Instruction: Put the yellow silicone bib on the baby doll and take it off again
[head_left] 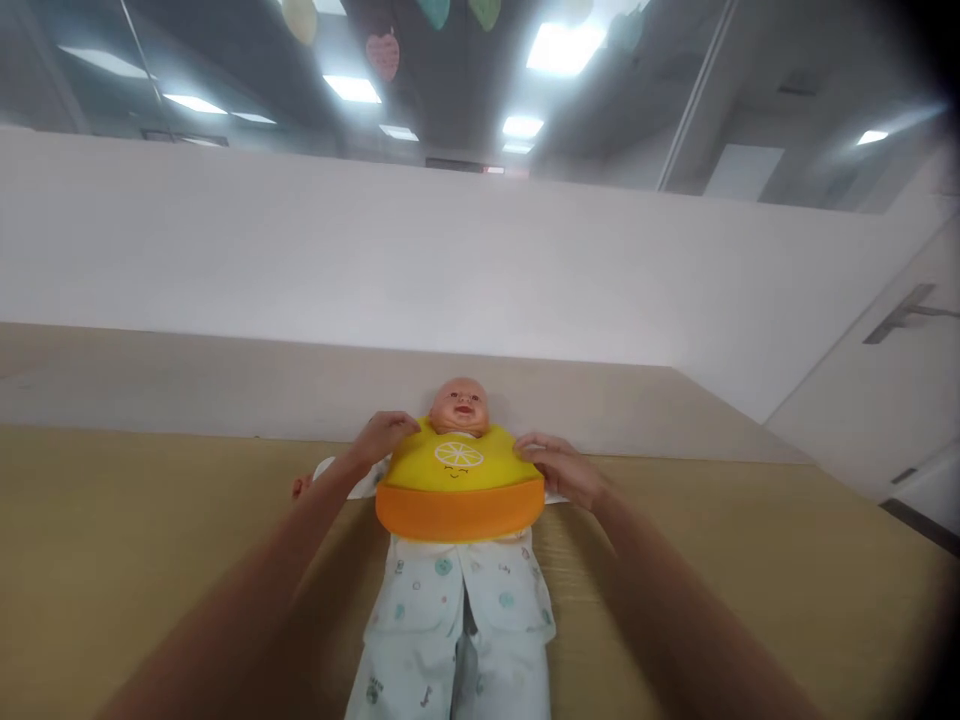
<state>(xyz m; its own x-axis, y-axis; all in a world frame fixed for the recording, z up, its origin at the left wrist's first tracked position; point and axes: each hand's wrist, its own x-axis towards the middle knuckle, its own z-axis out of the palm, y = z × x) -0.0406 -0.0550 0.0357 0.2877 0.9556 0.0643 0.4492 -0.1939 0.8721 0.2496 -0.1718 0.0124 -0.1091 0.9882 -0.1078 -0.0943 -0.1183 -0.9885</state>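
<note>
A baby doll [459,480] lies on its back on a tan tabletop [112,570], its long axis running almost straight away from the person, with the head at the far end, face up, and the legs toward the wearer of the camera. The lower legs and feet are cut off by the bottom of the frame. A yellow silicone bib [456,465] covers the chest, its orange pocket [459,510] lying across the belly, over pale printed pajamas [457,610]. The left hand [382,437] is at the bib's upper edge beside the neck, and the right hand [559,468] lies over the bib's opposite shoulder, fingers curved on the yellow. Neither hand's hold can be made out: the fingers touch the bib, but whether they pinch it or only rest there cannot be told. The neck is hidden by the bib's collar, so any fastening there is out of sight. A white wall [375,260] rises beyond the tabletop.
</note>
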